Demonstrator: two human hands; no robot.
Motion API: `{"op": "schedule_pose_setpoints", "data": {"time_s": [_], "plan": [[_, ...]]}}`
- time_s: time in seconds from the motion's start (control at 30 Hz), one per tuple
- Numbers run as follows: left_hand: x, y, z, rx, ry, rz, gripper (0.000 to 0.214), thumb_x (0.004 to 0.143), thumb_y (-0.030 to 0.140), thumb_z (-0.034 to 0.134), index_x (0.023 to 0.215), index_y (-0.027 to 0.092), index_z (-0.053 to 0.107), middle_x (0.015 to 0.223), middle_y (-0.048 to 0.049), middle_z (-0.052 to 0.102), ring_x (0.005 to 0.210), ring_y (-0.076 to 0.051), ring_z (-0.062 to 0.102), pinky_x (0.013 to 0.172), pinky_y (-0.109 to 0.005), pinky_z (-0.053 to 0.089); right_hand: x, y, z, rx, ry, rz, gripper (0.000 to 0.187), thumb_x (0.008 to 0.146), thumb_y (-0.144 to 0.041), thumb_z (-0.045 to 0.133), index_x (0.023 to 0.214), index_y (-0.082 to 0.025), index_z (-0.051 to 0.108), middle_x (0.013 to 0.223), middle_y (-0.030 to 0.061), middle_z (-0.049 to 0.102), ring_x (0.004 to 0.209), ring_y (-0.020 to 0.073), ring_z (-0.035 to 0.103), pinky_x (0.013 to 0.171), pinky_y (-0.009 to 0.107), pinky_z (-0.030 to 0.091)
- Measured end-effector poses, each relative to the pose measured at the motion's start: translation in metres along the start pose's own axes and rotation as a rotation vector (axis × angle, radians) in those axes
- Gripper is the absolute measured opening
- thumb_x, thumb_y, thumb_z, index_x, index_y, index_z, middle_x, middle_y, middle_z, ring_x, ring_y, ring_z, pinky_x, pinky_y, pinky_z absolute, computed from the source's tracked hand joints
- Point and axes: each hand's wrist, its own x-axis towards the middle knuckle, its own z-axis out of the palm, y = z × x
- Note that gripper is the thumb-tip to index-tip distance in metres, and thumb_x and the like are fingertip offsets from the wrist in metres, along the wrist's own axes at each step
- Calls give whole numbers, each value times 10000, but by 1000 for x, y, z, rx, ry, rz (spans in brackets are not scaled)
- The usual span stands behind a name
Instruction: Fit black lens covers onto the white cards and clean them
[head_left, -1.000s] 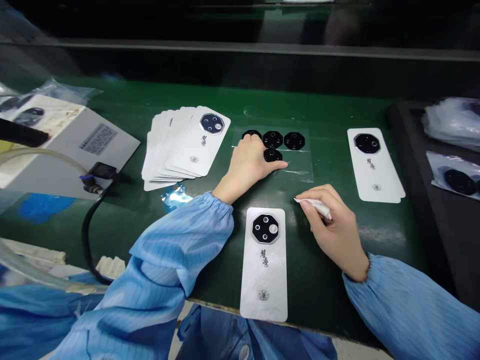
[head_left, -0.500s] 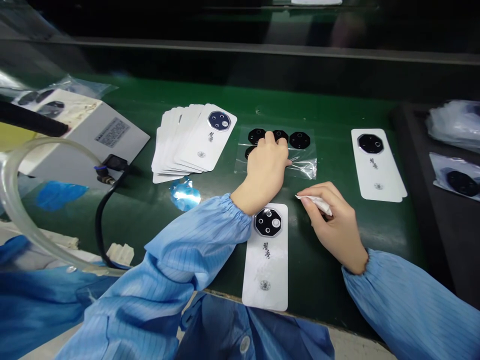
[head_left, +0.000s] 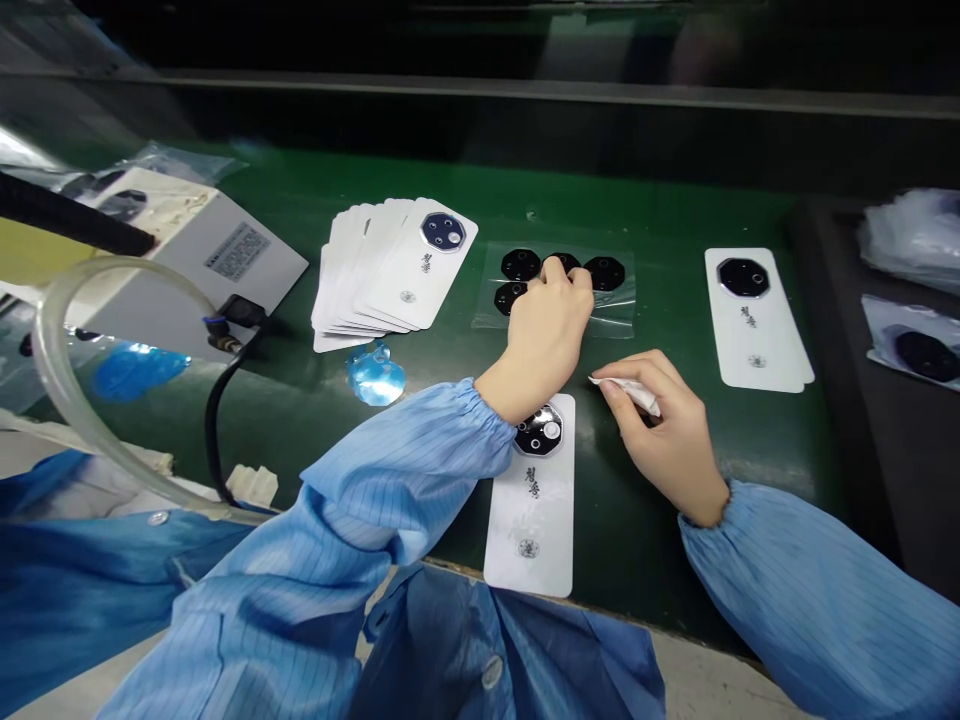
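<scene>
My left hand (head_left: 553,325) reaches across with bent fingers closed at a black octagonal lens cover (head_left: 562,262) in the middle of a clear plastic sheet or bag (head_left: 611,322). Its fingertips partly hide the cover, and the thumb is out of sight. Other lens covers lie around it on the same plastic. Below my left wrist is a white phone back panel (head_left: 531,520), its top corner hidden by the cuff. My right hand (head_left: 664,430) pinches a folded white wipe (head_left: 634,393) between thumb and fingers, above the table to the right of that panel.
A fanned stack of white panels (head_left: 409,290) lies left of the plastic, with blue film (head_left: 376,375) below it. Two overlapping panels (head_left: 754,340) lie at right, beside a black tray (head_left: 847,400) with bagged parts. A white box (head_left: 202,260) with tubing stands left.
My left hand has shifted slightly right over the lens covers, and its thumb has gone out of view. My right hand still pinches the wipe. The whole view has moved slightly.
</scene>
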Motion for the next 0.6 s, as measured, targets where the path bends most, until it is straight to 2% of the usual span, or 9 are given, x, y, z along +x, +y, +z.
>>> {"op": "schedule_pose_setpoints", "data": {"time_s": [0.17,0.27,0.37,0.43,0.5,0.6], "plan": [[-8,-6,6,-32,62,12,390,924,326,528,1237,95,498,1094,-166,555,822,-270,674,590,-291,503,-1,0,0,6,1,8,110,905,-168,555,912,-228,647,903,39,595,829,192,594,638,314,469],[-13,-10,8,-43,97,30,369,952,322,465,1259,117,493,1108,-147,559,805,-248,675,583,-281,497,0,0,0,15,2,7,107,898,-158,563,902,-223,647,892,35,590,815,185,589,642,311,466],[-20,-19,7,-130,154,32,346,961,320,444,1279,192,490,1155,-104,564,845,-227,667,636,-291,515,-1,0,0,14,5,11,103,900,-170,562,898,-227,648,890,35,589,809,186,588,615,306,465],[-26,-31,4,-289,214,17,344,947,365,477,1269,244,495,1185,-66,569,920,-209,653,709,-290,530,-1,0,0,13,8,15,106,903,-177,557,901,-230,649,892,37,590,804,186,586,588,300,461],[-35,-46,-1,-546,243,-6,373,914,396,535,1259,260,486,1200,-49,571,948,-179,646,762,-269,541,-3,-1,0,24,13,25,103,903,-178,560,905,-227,651,897,37,587,755,172,573,554,294,457],[-51,-70,-6,-991,123,-68,448,913,384,532,1323,284,382,1224,-58,568,952,-149,659,801,-255,562,-6,-2,0,67,7,39,99,900,-175,569,916,-223,655,922,37,580,728,160,570,541,292,485]]}}
